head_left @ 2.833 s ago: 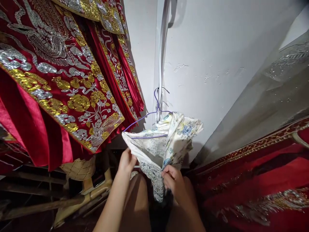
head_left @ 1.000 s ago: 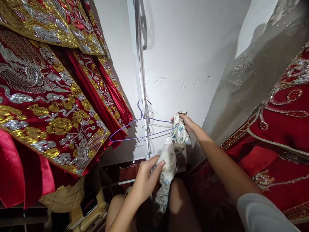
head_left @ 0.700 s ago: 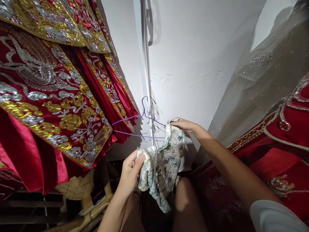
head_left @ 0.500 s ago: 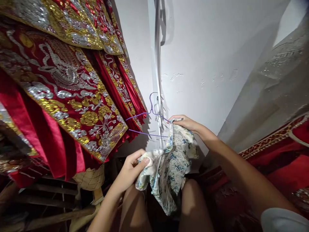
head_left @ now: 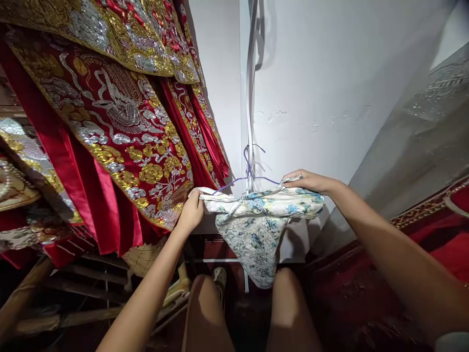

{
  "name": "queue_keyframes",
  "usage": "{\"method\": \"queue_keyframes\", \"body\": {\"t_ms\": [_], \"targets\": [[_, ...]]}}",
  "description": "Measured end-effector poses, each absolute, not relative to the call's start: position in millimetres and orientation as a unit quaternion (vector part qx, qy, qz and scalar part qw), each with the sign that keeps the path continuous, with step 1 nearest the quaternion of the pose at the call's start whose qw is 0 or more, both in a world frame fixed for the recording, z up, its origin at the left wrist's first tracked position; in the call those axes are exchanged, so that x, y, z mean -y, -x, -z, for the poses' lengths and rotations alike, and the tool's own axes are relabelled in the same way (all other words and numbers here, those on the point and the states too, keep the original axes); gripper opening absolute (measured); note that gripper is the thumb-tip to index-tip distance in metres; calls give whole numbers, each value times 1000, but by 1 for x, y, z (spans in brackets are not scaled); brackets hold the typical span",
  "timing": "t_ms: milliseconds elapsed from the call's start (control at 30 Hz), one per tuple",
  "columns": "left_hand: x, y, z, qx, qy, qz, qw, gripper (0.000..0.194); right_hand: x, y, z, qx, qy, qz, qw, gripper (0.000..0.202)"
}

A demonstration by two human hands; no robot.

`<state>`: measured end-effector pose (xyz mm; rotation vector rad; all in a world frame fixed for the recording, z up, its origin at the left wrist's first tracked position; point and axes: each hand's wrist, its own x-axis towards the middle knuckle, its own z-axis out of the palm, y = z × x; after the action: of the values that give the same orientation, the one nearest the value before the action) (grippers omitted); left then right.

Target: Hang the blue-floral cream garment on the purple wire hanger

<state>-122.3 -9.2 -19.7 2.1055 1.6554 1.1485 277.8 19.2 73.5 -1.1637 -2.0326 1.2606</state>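
Observation:
A white garment with a blue and green floral print (head_left: 252, 234) hangs spread between my two hands. My left hand (head_left: 191, 210) is closed on its left top edge, beside the embroidered red cloth. My right hand (head_left: 306, 181) pinches the right top edge. Behind that edge, a purple wire hanger (head_left: 248, 168) has its hook and sloping shoulders showing; its lower bar is hidden by the fabric. The hanger's hook is up against a narrow pale upright strip (head_left: 250, 98) on the wall.
Red costumes with gold and silver embroidery (head_left: 146, 142) hang close on the left. A white wall (head_left: 311, 78) stands ahead, with plastic sheeting (head_left: 414, 127) at right. Wooden poles (head_left: 73, 318) and a woven basket (head_left: 142, 259) lie low on the left.
My left hand has moved up and outward with its edge of the garment, which is now stretched across the hanger. The hanger's lower bar has gone behind the cloth.

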Motion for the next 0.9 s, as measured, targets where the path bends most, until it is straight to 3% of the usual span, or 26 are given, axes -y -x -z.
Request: {"method": "queue_keyframes", "body": {"t_ms": [133, 233, 333, 433, 567, 667, 733, 800, 833, 900], "targets": [[7, 99, 13, -499, -706, -476, 162, 20, -17, -282, -59, 732, 429, -456, 269, 41], [9, 87, 4, -440, -700, -533, 178, 29, -6, -289, -25, 702, 466, -409, 351, 44], [13, 82, -7, -448, -685, -554, 154, 39, 10, -298, 10, 585, 499, -457, 448, 41], [16, 80, -17, -460, -683, -537, 182, 25, 18, -298, 19, 482, 449, -501, 562, 43], [16, 74, -23, -488, -695, -512, 128, 17, 26, -275, -16, 451, 365, -483, 656, 43], [12, 72, -21, -497, -667, -549, 88, 22, 58, -252, -49, 544, 319, -513, 582, 56], [11, 70, -15, -463, -613, -632, 100, 30, 89, -237, -59, 674, 254, -564, 404, 66], [13, 64, -8, -415, -535, -723, 140, 39, 116, -225, -56, 779, 205, -536, 252, 59], [15, 58, -5, -389, -495, -757, 177, 43, 125, -220, -50, 805, 226, -495, 235, 54], [22, 42, -3, -335, -437, -777, 304, 49, 129, -211, -31, 815, 319, -394, 282, 57]]}}
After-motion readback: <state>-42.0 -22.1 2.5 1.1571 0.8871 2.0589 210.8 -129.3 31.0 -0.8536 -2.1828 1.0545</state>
